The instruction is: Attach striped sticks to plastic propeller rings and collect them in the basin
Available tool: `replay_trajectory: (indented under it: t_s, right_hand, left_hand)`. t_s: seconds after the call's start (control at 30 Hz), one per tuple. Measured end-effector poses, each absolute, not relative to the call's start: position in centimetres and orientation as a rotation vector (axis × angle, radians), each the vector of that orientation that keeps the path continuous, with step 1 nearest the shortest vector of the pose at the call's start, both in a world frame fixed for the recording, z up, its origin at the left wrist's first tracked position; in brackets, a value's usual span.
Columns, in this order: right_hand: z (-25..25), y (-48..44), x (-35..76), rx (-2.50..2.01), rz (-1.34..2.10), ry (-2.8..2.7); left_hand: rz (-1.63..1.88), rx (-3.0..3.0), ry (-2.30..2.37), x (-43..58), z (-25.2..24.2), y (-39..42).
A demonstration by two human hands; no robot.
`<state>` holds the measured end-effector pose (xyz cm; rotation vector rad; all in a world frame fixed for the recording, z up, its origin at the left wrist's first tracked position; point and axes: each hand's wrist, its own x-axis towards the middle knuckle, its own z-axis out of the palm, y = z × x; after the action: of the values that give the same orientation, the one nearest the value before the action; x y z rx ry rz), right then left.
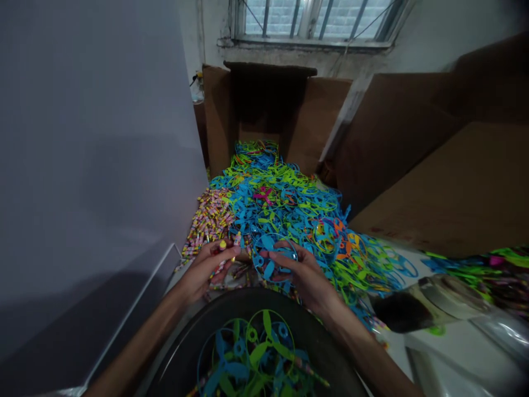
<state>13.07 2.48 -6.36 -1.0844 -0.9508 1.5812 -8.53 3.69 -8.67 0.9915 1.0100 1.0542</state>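
Showing blue: a ringed propeller [268, 242]

A dim room, with one barred window [312, 22] at the top of the frame.
Pale brickwork [279, 19] is seen behind its glass, and a cool daylight comes through; the wall [430, 33] around it is whitish, with dark stains along the lower edge of the window. A smooth grey surface [95, 110] fills the left side, darker toward the bottom. At the right, brown cardboard [454, 182] leans in shadow, above a white worktop [475, 347] at lower right.
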Motion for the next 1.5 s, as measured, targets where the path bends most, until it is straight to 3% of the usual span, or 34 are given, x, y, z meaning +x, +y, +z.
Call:
replay_trajectory:
  t_s: [0.57,0.8,1.1,1.27,1.5]
  right_hand:
    - [-5.9,1.0,13.2,-1.144,1.392,-1.519]
    - [-6.0,0.3,12.8,-1.142,1.623,-1.349]
    - [-5.9,-0.1,14.4,-1.07,1.419,-1.771]
    - [-5.0,-1.1,14.5,-1.127,1.64,-1.648]
    - [-3.6,-1.5,14.1,-1.16,1.47,-1.668]
  left_hand:
    - [1.077,1.259,1.119,-8.3,-6.5,0.7]
    - [1.026,1.444,1.127,-7.6,-5.0,-0.5]
    - [0.942,1.565,1.054,-8.4,-5.0,-1.3]
    - [0.979,1.562,1.072,-8.5,-4.6,-1.9]
    - [0.96,1.563,1.067,-8.6,-3.8,-2.4]
